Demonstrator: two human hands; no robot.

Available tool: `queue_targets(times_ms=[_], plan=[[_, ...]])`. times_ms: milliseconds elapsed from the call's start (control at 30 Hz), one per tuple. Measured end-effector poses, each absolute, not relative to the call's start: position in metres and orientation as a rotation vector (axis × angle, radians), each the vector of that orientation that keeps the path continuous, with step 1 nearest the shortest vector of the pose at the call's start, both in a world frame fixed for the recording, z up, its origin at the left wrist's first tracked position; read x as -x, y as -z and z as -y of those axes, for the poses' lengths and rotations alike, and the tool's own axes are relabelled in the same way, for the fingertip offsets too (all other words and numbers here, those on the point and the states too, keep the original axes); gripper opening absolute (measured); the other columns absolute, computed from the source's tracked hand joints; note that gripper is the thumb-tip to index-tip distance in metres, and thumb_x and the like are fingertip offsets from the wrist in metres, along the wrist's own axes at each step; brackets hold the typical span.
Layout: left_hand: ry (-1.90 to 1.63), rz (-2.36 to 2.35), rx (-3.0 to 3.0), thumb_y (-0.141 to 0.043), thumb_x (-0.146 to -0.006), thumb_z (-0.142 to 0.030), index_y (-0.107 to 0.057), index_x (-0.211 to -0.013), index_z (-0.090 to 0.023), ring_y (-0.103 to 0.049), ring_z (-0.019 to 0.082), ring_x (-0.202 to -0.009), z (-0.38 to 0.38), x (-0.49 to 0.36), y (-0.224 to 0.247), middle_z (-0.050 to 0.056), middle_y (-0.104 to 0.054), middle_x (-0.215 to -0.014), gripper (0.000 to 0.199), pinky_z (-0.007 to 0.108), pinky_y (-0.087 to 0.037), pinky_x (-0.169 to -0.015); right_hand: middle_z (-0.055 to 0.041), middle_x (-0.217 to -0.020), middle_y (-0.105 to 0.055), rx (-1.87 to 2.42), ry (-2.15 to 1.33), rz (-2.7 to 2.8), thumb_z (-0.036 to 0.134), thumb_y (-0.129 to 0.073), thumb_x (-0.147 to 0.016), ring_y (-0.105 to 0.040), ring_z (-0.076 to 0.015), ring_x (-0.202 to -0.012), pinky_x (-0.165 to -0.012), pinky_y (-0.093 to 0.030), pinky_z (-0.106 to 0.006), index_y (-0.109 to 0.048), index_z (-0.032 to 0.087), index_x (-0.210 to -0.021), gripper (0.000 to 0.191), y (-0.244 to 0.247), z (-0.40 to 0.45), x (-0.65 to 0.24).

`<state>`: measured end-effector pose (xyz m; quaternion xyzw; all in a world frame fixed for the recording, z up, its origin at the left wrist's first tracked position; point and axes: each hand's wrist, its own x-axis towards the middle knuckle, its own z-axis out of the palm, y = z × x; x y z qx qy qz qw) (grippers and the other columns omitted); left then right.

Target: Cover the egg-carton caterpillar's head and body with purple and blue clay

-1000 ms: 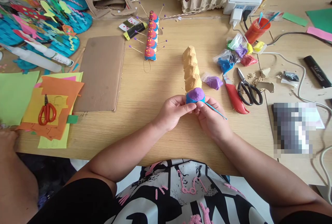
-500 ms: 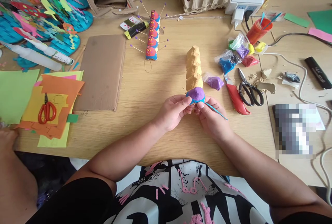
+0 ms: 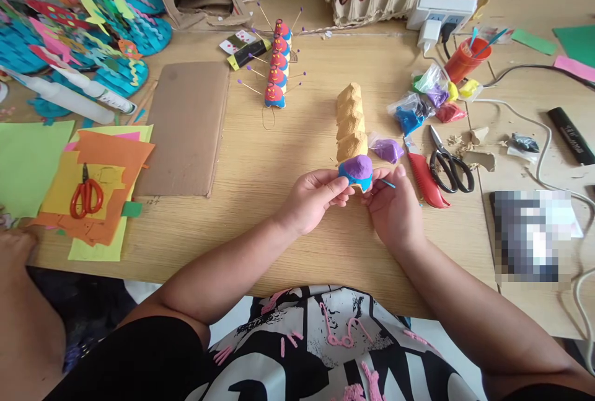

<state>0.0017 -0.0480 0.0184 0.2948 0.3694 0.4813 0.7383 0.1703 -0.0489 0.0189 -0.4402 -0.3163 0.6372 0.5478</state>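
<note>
An orange-tan strip of egg-carton bumps (image 3: 351,119) points away from me, its nearest bump covered with purple and blue clay (image 3: 357,168). My left hand (image 3: 313,199) pinches the left side of that clay-covered end, thumb on the blue part. At its right side is my right hand (image 3: 395,209), fingers closed round a thin blue tool (image 3: 385,183), with the fingertips near the strip's edge. Part of the tool is hidden by the fingers. A bag of purple clay (image 3: 387,149) lies just right of the strip.
Red-handled knife (image 3: 425,178), black scissors (image 3: 450,162), clay bags (image 3: 409,114) and orange cup (image 3: 466,60) are on the right. A red-and-blue caterpillar figure (image 3: 277,66) stands beyond, left of centre. Cardboard (image 3: 186,131) and red scissors (image 3: 86,195) lie left; another person's hand (image 3: 16,246) is at far left.
My right thumb has lifted off the clay-covered end, and the right hand has shifted rightward. The blue tool has turned and shows less. The whole view has shifted slightly.
</note>
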Motion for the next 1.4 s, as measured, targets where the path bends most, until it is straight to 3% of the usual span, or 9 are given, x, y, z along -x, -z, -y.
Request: queue_targets(times_ms=[67,233,433,633,800,1133,1233,1400], plan=[[-1.042,-0.817,-0.646,-0.096,-0.069,-0.053,-0.081,-0.084,-0.019,-0.065,0.008,-0.066,0.048,-0.002,-0.019,0.002,-0.079,-0.079,0.041,0.024,-0.053,-0.064,0.0014,-0.064,-0.052,1.079,-1.377,0.709,0.066,-0.06,-0.097,-0.049,-0.0146,-0.059,-0.056,-0.043,-0.03,-0.07,0.026,-0.083,0.043,-0.022,0.044,-0.176],[-1.048,-0.783,-0.586,-0.095,-0.071,-0.052,-0.081,-0.088,-0.019,-0.069,0.01,-0.076,0.046,-0.002,-0.021,0.003,-0.079,-0.084,0.039,0.025,-0.056,-0.074,0.0039,-0.057,-0.046,0.988,-1.153,0.864,0.049,-0.07,-0.096,-0.043,-0.0155,-0.054,-0.055,-0.038,-0.032,-0.064,0.029,-0.085,0.023,-0.043,0.039,-0.191],[-1.078,-0.757,-0.534,-0.098,-0.069,-0.045,-0.084,-0.089,-0.019,-0.07,0.01,-0.076,0.046,-0.003,-0.022,0.002,-0.077,-0.081,0.036,0.023,-0.057,-0.075,-0.0005,-0.072,-0.067,0.883,-1.267,1.234,0.037,-0.079,-0.094,-0.059,-0.0164,-0.065,-0.061,-0.046,-0.033,-0.07,0.027,-0.093,0.014,-0.054,0.054,-0.197],[-1.026,-0.706,-0.587,-0.094,-0.074,-0.052,-0.084,-0.093,-0.019,-0.072,0.012,-0.083,0.047,-0.004,-0.021,0.004,-0.08,-0.09,0.039,0.026,-0.059,-0.083,0.0034,-0.067,-0.055,0.904,-1.178,1.619,0.03,-0.067,-0.101,-0.049,-0.0126,-0.055,-0.05,-0.038,-0.028,-0.064,0.026,-0.099,0.005,-0.051,0.061,-0.193],[-1.027,-0.702,-0.601,-0.091,-0.077,-0.055,-0.082,-0.088,-0.018,-0.072,0.013,-0.084,0.048,-0.005,-0.02,0.004,-0.079,-0.09,0.039,0.029,-0.06,-0.085,0.0052,-0.067,-0.053,0.898,-1.013,1.818,0.014,-0.063,-0.097,-0.047,-0.0118,-0.057,-0.053,-0.04,-0.028,-0.058,0.027,-0.1,0.014,-0.049,0.061,-0.192],[-1.02,-0.674,-0.602,-0.087,-0.082,-0.054,-0.083,-0.093,-0.018,-0.074,0.015,-0.086,0.049,-0.005,-0.017,0.006,-0.081,-0.09,0.038,0.029,-0.06,-0.086,0.0036,-0.07,-0.06,1.039,-0.959,1.617,0.028,-0.076,-0.095,-0.049,-0.0103,-0.053,-0.046,-0.035,-0.026,-0.061,0.025,-0.09,0.016,-0.048,0.055,-0.189],[-1.024,-0.671,-0.584,-0.086,-0.083,-0.055,-0.082,-0.09,-0.017,-0.074,0.016,-0.084,0.049,-0.005,-0.017,0.007,-0.08,-0.088,0.04,0.03,-0.06,-0.085,0.0014,-0.075,-0.062,1.024,-0.806,1.661,0.028,-0.077,-0.094,-0.054,-0.0128,-0.062,-0.055,-0.042,-0.03,-0.064,0.024,-0.087,0.015,-0.049,0.053,-0.189],[-0.989,-0.68,-0.578,-0.077,-0.088,-0.063,-0.081,-0.095,-0.015,-0.074,0.017,-0.09,0.048,-0.005,-0.021,0.01,-0.08,-0.098,0.049,0.029,-0.06,-0.084,-0.0024,-0.089,-0.061,0.987,-0.523,1.782,0.024,-0.078,-0.091,-0.062,-0.0212,-0.088,-0.081,-0.055,-0.042,-0.07,0.027,-0.088,0.01,-0.05,0.052,-0.191]])
